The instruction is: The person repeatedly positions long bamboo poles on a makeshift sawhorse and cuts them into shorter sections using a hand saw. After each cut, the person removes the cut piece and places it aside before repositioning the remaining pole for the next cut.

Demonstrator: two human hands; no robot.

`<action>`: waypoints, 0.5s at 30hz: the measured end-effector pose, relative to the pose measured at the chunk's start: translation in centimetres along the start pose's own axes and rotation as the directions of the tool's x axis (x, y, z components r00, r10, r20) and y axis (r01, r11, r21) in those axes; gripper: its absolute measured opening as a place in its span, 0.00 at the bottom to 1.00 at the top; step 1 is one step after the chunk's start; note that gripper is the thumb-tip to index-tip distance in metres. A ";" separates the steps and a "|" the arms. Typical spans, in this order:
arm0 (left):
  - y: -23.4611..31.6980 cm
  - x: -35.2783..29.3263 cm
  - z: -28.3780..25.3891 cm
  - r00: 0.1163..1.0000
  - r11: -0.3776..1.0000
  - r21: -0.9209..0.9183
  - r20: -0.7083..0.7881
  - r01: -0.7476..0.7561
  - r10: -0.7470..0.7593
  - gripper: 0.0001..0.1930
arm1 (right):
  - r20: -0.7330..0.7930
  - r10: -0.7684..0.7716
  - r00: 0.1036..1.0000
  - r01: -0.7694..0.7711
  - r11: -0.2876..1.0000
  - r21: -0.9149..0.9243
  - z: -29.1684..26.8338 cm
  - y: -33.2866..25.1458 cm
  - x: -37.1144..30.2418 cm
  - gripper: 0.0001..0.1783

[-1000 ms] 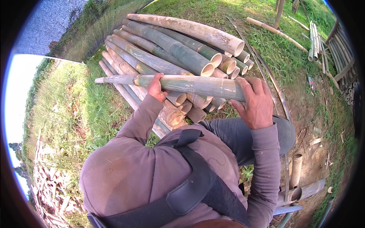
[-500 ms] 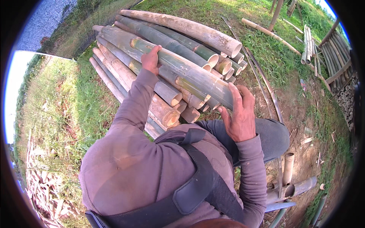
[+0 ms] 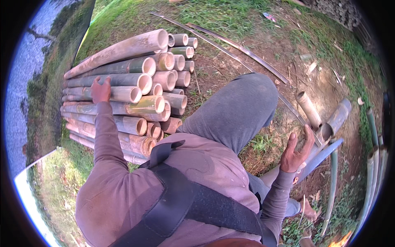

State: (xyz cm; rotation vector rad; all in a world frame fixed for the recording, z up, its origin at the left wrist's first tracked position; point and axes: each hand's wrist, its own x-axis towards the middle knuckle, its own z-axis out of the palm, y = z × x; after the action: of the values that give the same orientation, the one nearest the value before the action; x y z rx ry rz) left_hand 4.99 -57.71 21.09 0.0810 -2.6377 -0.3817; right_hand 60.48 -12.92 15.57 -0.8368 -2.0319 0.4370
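I am looking down over a person's shoulders, where a brown long-sleeved top and a dark chest strap (image 3: 193,201) are filling the near part of the view and a grey-trousered knee (image 3: 234,111) is rising just beyond. The right hand (image 3: 297,150) is hanging in the air at the near right, fingers loosely curled and holding nothing, just beside a few short bamboo offcuts (image 3: 312,113) and a grey pipe (image 3: 321,156) lying on bare dirt. The left hand (image 3: 100,89) is reaching farther out to the left, fingers spread and resting flat on top of a bamboo pole (image 3: 121,94) in the upper rows of a stacked bamboo pile (image 3: 135,103), whose cut hollow ends are facing right. I am judging these poles to be long, stiff and fairly heavy, with smooth rounded skins that could roll or slip, so gripping around the shaft with both hands seems safest. Beyond the pile, thin bamboo strips (image 3: 230,43) are lying across grass and soil.
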 end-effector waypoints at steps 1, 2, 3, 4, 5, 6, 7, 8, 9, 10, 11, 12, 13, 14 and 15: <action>2.6 0.8 -0.2 0.972 0.979 -0.082 -0.157 -0.189 0.174 0.35 | -0.003 0.160 0.987 -0.160 0.987 0.013 -1.1 3.2 -2.9 0.23; 5.7 2.2 -0.6 0.927 0.870 -0.325 -0.193 -0.371 0.323 0.33 | -0.008 0.281 0.960 -0.281 0.960 0.013 -1.8 5.4 -5.7 0.21; 12.9 -0.6 -2.3 0.953 0.692 -0.669 -0.086 -0.273 0.292 0.31 | -0.016 0.393 0.919 -0.393 0.920 -0.005 -2.5 6.8 -8.3 0.19; 18.6 -2.2 -3.8 0.877 0.439 -0.832 -0.109 -0.338 0.468 0.30 | -0.014 0.403 0.915 -0.403 0.912 -0.077 -3.2 7.9 -10.7 0.19; 25.1 -6.6 -6.6 0.742 0.270 -0.890 -0.107 -0.368 0.661 0.32 | -0.043 0.456 0.889 -0.458 0.885 -0.086 -3.5 8.5 -12.9 0.19; 30.7 -12.3 -9.5 0.575 0.092 -0.929 -0.142 -0.358 0.805 0.35 | -0.113 0.439 0.891 -0.451 0.883 -0.130 -3.6 9.6 -15.5 0.19; 34.8 -17.0 -11.5 0.319 -0.137 -0.965 -0.205 -0.223 0.925 0.38 | -0.176 0.463 0.869 -0.488 0.860 -0.150 -3.8 10.2 -17.4 0.18; 38.0 -21.4 -13.6 0.051 -0.308 -0.950 -0.310 -0.042 0.949 0.42 | -0.233 0.479 0.846 -0.518 0.842 -0.151 -3.9 10.6 -18.6 0.17; 40.7 -25.9 -14.2 -0.175 -0.369 -0.921 -0.386 0.124 0.906 0.39 | -0.315 0.495 0.810 -0.557 0.817 -0.148 -4.3 10.7 -19.2 0.17; 42.5 -29.9 -16.0 -0.356 -0.377 -0.893 -0.445 0.246 0.822 0.37 | -0.375 0.507 0.776 -0.580 0.807 -0.111 -4.5 10.7 -18.5 0.17; 43.7 -33.6 -17.4 -0.485 -0.366 -0.863 -0.500 0.348 0.717 0.35 | -0.434 0.510 0.743 -0.593 0.802 -0.071 -4.5 10.9 -18.0 0.16; 45.3 -37.5 -17.2 -0.562 -0.332 -0.818 -0.567 0.470 0.602 0.33 | -0.474 0.537 0.698 -0.633 0.771 -0.059 -4.8 11.3 -18.6 0.16; 45.8 -40.0 -17.7 -0.604 -0.300 -0.790 -0.606 0.534 0.518 0.31 | -0.488 0.554 0.674 -0.644 0.765 -0.021 -4.4 12.0 -18.5 0.16; 46.2 -42.4 -18.8 -0.628 -0.272 -0.759 -0.646 0.592 0.434 0.28 | -0.517 0.565 0.644 -0.654 0.756 0.012 -4.9 12.4 -18.4 0.15; 46.8 -44.6 -19.0 -0.633 -0.228 -0.727 -0.680 0.648 0.371 0.26 | -0.532 0.579 0.618 -0.687 0.727 -0.007 -5.5 12.4 -18.1 0.15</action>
State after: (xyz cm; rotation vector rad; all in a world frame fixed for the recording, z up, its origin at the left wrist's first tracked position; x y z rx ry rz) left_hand 53.74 -12.20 30.59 1.9870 0.0141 0.5951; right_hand 77.05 -16.88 0.71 -1.6454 -1.2512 0.3362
